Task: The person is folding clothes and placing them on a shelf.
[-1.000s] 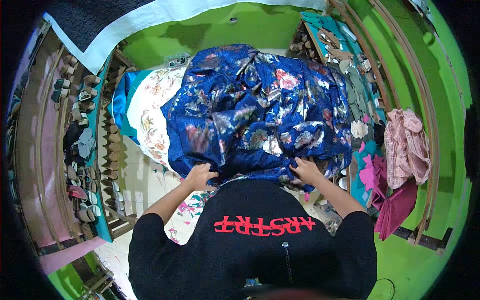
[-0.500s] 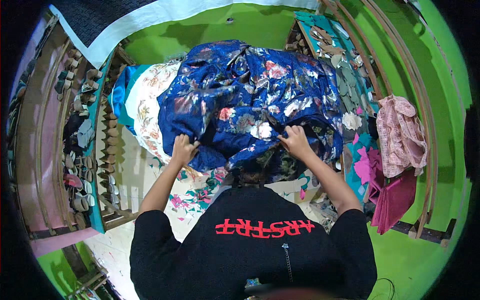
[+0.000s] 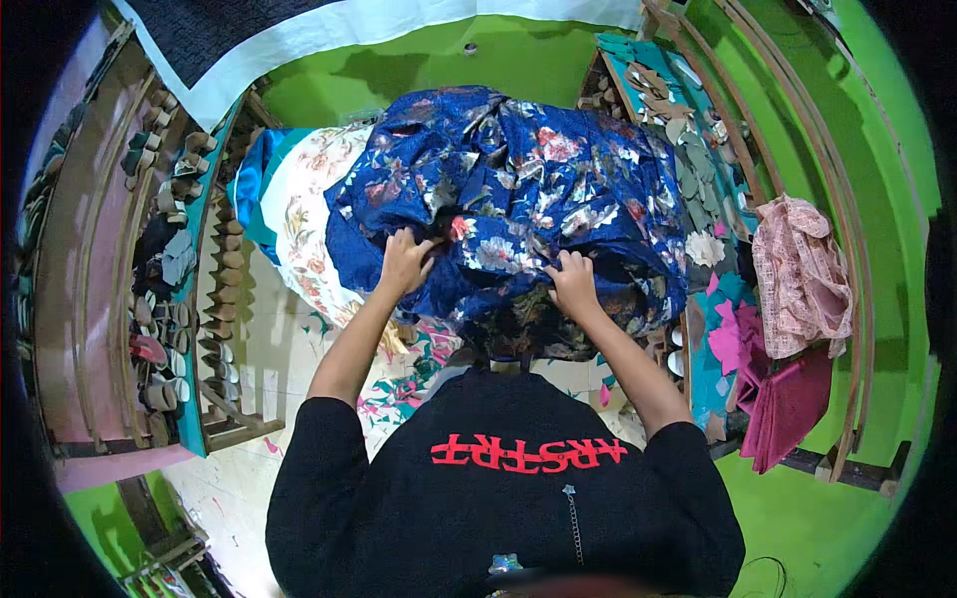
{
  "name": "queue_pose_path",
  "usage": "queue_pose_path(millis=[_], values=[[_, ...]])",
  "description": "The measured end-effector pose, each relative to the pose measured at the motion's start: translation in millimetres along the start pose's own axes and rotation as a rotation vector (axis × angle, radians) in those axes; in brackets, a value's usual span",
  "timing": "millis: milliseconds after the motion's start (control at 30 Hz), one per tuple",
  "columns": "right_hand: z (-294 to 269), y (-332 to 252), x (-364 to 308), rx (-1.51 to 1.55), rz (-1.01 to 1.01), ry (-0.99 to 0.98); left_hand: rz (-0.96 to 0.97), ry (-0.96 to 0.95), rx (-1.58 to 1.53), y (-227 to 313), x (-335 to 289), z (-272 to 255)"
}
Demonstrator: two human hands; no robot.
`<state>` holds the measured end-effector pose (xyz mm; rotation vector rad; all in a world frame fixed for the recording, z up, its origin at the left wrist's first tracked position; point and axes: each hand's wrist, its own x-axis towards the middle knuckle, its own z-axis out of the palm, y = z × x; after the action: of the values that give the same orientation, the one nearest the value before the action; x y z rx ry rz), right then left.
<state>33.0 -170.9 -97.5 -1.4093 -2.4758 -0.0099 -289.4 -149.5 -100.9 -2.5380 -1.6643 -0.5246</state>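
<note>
A large blue fabric (image 3: 518, 179) with a pink, white and gold flower pattern lies bunched in front of me. My left hand (image 3: 407, 263) is closed on its near left part, thumb and fingertips in the folds. Further right, my right hand (image 3: 573, 283) pinches the same blue cloth near its front edge. Dark creases run between the two hands, and some fingertips are hidden in them. From under the left side of the blue fabric comes a cream fabric (image 3: 309, 204) with flowers. A teal satiny cloth (image 3: 257, 184) shows beyond it.
On the left, a wooden rack (image 3: 204, 329) holds many shoe-shaped pieces. The right-hand shelf carries grey cut pieces (image 3: 698, 174) and magenta scraps (image 3: 733, 334). A pink cloth (image 3: 802, 274) hangs over a rail, above folded magenta material (image 3: 788, 409). Coloured scraps (image 3: 409, 389) litter the floor.
My left hand has moved right and farther away across the blue fabric; my right hand has shifted slightly left and nearer. The cloth between them has gathered and its folds have changed.
</note>
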Motion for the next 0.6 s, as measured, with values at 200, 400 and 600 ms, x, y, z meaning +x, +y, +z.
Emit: queue_pose_path(millis=[200,400,600], values=[[-29,3,4,0.164,0.182,0.196,0.088,-0.066,-0.204,-2,-11,0],[-46,-2,7,0.465,-0.127,0.036,0.018,-0.177,0.013,-1,-6,7],[-41,-9,-14,0.380,-0.303,-0.115,-0.044,-0.003,-0.195,3,-38,-13]])
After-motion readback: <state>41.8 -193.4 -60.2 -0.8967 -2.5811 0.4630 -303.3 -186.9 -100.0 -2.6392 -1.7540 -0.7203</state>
